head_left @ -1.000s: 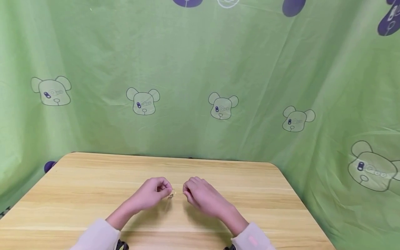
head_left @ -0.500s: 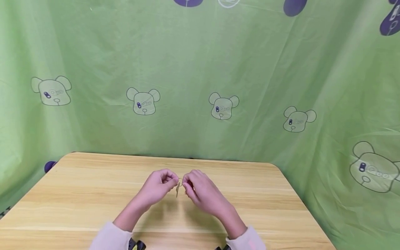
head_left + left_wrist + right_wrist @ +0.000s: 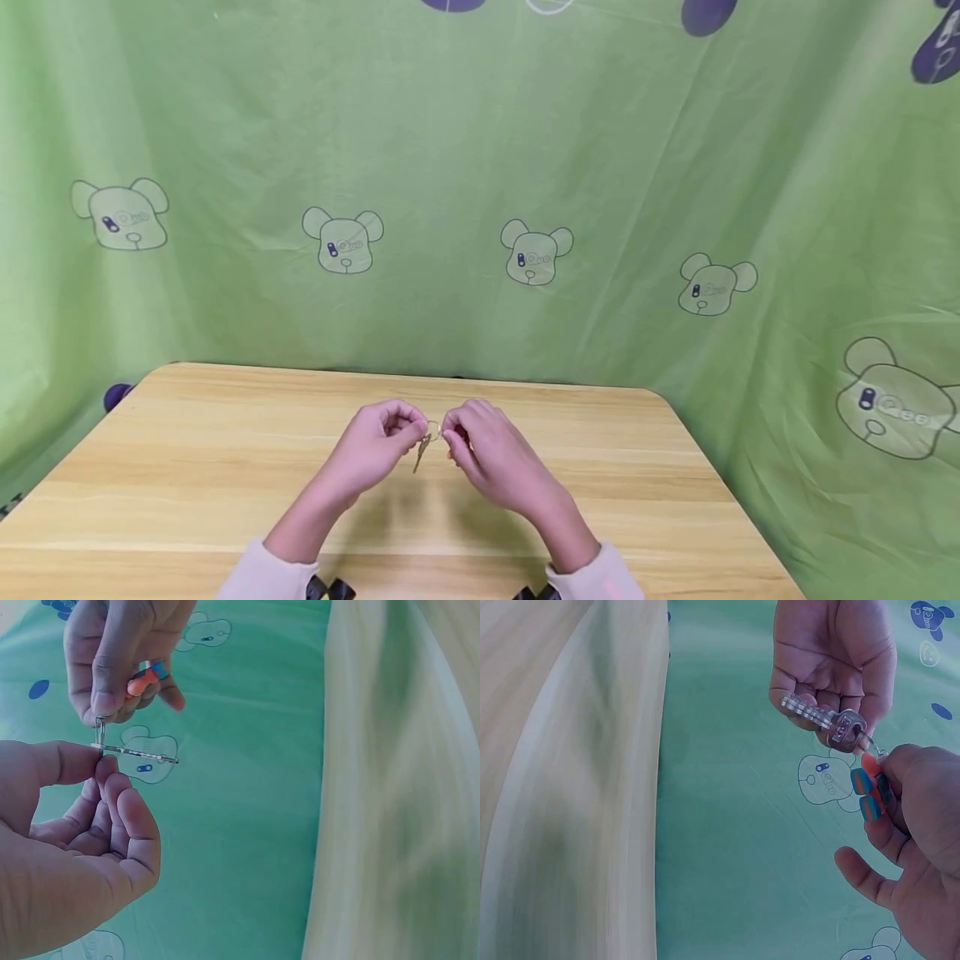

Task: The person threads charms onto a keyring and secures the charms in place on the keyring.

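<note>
A small metal key [image 3: 821, 720] hangs on a thin key ring [image 3: 432, 430], held in the air just above the middle of a wooden table [image 3: 187, 467]. We pinch the key's head between the thumb and fingers of our left hand [image 3: 375, 446], so the blade points away and slightly down. Our right hand [image 3: 491, 454] is close beside it, fingertips nearly touching the left, and it pinches the ring while folding an orange-and-blue tag [image 3: 870, 795] against the palm. Both hands are closed on these pieces, not resting on the table. We judge the work in hand to be threading the key along the ring's coil. To do it well, we would keep the key's head steady with the left hand, hold the ring's split open with a right fingernail, and turn the ring rather than the key, in short moves. A green cloth with bear faces [image 3: 532, 254] hangs behind the table.
</note>
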The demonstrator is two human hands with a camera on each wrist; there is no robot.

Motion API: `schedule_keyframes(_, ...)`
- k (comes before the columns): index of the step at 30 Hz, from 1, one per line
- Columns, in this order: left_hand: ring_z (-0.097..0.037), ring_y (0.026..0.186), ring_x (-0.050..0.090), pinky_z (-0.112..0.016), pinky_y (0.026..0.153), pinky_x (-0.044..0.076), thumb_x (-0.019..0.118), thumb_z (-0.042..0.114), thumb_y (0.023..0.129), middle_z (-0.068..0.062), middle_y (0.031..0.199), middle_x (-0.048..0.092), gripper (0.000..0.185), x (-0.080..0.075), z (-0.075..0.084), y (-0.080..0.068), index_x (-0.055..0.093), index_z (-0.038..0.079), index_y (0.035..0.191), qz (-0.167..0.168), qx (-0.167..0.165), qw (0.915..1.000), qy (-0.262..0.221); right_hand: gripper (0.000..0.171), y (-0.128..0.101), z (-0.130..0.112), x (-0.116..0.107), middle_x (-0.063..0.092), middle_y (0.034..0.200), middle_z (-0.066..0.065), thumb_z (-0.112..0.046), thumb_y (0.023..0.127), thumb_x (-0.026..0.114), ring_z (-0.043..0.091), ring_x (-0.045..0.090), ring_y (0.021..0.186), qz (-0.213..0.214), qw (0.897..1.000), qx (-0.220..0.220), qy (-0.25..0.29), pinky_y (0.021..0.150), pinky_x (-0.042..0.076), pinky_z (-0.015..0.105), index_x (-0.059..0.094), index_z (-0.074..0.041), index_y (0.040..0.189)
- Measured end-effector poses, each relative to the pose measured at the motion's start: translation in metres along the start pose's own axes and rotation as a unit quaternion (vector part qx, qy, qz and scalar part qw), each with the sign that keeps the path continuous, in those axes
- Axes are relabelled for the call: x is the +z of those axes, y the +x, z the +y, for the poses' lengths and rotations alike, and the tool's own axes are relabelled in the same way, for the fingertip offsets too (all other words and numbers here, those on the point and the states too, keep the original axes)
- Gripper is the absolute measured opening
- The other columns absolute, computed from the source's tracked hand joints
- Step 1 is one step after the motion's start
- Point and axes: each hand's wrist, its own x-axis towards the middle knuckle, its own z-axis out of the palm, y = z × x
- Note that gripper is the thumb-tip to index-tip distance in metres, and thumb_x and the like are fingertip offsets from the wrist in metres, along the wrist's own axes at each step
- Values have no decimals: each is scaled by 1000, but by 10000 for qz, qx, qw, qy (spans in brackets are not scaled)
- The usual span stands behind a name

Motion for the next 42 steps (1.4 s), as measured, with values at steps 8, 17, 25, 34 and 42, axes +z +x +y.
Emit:
schedule_keyframes(8,-14,72,53,-24,60,42,71,12,95,-3,84,63,8,0,9,-4,70,4,98,-90,150,9995,247,6,-2,0,-4,53,85,-10,-11,103,60,9,50,84,83,9999,-55,-56,81,48,33,59,-13,97)
schedule_keyframes(17,-15,76,55,-25,63,45,70,14,97,-3,86,64,6,-2,12,-6,70,8,97,-209,260,9986,412,7,-1,0,-7,54,86,-9,-10,103,60,9,51,85,117,9998,-118,-76,82,48,34,59,-13,97)
schedule_keyframes(25,-17,79,57,-25,66,47,68,13,99,-6,88,65,9,-4,12,-7,69,4,98,-494,464,9963,523,7,-2,1,-8,54,85,-10,-9,102,60,9,51,84,199,9996,-191,-27,81,48,33,59,-13,97)
schedule_keyframes(34,-16,76,54,-24,63,45,65,14,101,-7,86,63,11,-6,14,-9,68,3,101,-799,564,9940,488,8,-1,3,-9,58,88,-7,-10,104,60,11,54,88,400,9978,-533,61,81,49,30,67,-7,106)
schedule_keyframes(42,-14,75,54,-23,63,45,65,14,100,-6,85,62,12,-6,14,-10,69,3,102,-1001,627,9921,419,13,-2,5,-8,60,90,-6,-16,106,57,9,54,87,465,9969,-614,125,81,50,28,67,-10,99)
